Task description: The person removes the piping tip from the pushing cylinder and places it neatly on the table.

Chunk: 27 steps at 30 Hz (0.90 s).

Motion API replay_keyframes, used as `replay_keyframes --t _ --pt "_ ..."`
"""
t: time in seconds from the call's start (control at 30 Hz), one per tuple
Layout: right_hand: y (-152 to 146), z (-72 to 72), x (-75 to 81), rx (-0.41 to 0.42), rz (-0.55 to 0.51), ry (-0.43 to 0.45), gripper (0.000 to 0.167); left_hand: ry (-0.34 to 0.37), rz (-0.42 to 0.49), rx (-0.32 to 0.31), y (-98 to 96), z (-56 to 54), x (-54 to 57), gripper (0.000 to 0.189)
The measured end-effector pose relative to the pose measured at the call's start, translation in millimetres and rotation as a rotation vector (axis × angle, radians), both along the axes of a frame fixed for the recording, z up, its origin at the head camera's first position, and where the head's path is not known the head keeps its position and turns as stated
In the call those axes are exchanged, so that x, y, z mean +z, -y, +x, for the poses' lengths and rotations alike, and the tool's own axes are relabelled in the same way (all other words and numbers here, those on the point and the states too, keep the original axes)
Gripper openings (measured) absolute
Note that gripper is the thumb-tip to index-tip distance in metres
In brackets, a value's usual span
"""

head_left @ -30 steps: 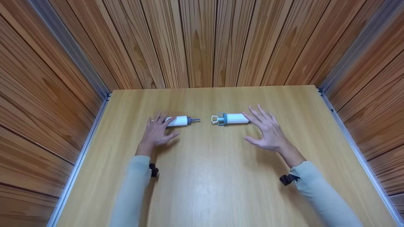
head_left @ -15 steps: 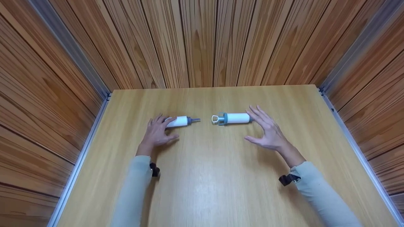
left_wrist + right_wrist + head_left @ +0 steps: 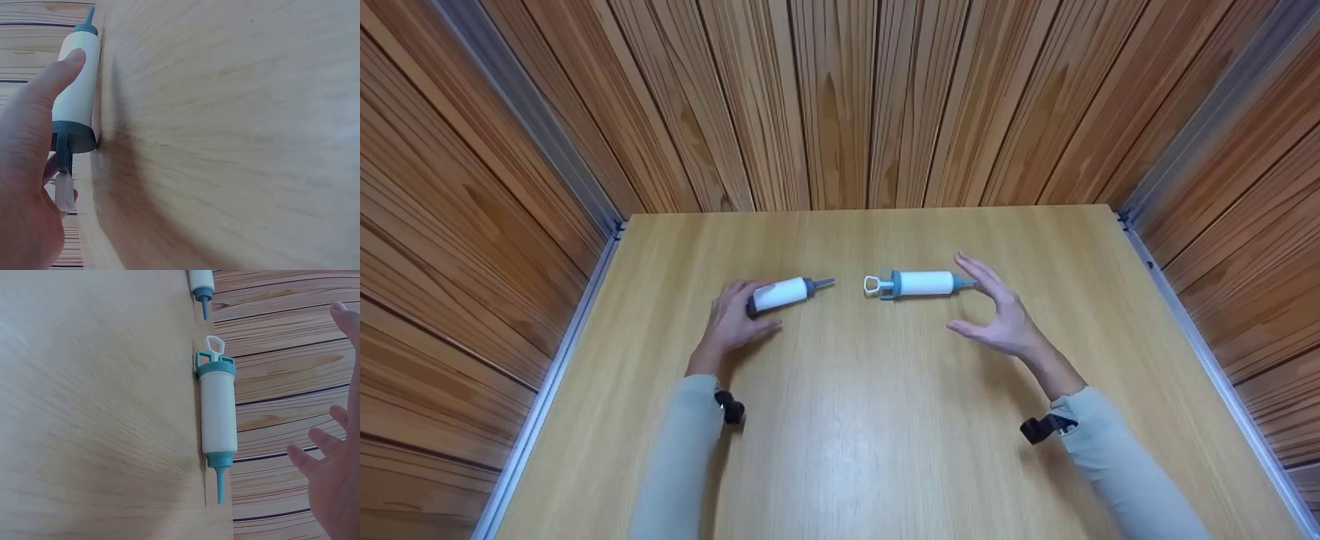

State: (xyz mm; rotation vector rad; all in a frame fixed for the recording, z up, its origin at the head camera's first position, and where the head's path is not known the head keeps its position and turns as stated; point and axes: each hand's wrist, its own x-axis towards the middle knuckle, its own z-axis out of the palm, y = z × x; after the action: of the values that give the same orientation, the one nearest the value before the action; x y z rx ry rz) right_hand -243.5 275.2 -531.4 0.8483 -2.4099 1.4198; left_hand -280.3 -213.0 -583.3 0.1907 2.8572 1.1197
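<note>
A white syringe with a dark blue-grey nozzle, the left syringe [image 3: 780, 295], lies slanted on the table, nozzle toward the right. My left hand [image 3: 729, 319] arches over its plunger end, index finger along the far side of the barrel. In the head view the thumb stands apart from the near side. The left wrist view has the pale plunger handle [image 3: 64, 192] between thumb side and fingertips. The right syringe [image 3: 926, 283] is white and teal, with a ring handle pointing left. My right hand [image 3: 997, 315] hovers beside its nozzle, thumb and fingers spread wide, holding nothing.
Both syringes lie on a pale wooden table [image 3: 840, 420]. Wood-plank walls [image 3: 840, 105] enclose it at the back and both sides, with grey metal rails [image 3: 1207, 330] along the side edges. Each wrist carries a small dark camera [image 3: 1039, 429].
The left syringe has tilted, its plunger end swinging toward me, as the left fingers closed in around it. The right hand has turned and drawn off the right syringe, uncovering its nozzle.
</note>
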Motion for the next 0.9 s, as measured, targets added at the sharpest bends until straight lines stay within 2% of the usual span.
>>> replay_keyframes --t 0.27,0.43,0.67,0.9 --pt "0.1 0.8 -1.8 0.034 -0.160 0.103 0.096 0.017 0.055 0.031 1.5 -1.9 -2.7 0.062" --pt "0.6 2.4 -1.5 0.039 -0.225 0.155 0.092 0.033 0.049 0.042 0.8 -3.0 -3.7 0.054" --pt "-1.2 1.8 -2.9 0.069 -0.269 0.167 0.085 0.041 0.038 0.055 -0.1 -4.4 -2.1 0.043" --pt "-2.8 -0.1 -2.2 0.096 -0.299 0.175 0.081 0.028 0.043 0.049 0.5 -5.3 -1.4 0.043"
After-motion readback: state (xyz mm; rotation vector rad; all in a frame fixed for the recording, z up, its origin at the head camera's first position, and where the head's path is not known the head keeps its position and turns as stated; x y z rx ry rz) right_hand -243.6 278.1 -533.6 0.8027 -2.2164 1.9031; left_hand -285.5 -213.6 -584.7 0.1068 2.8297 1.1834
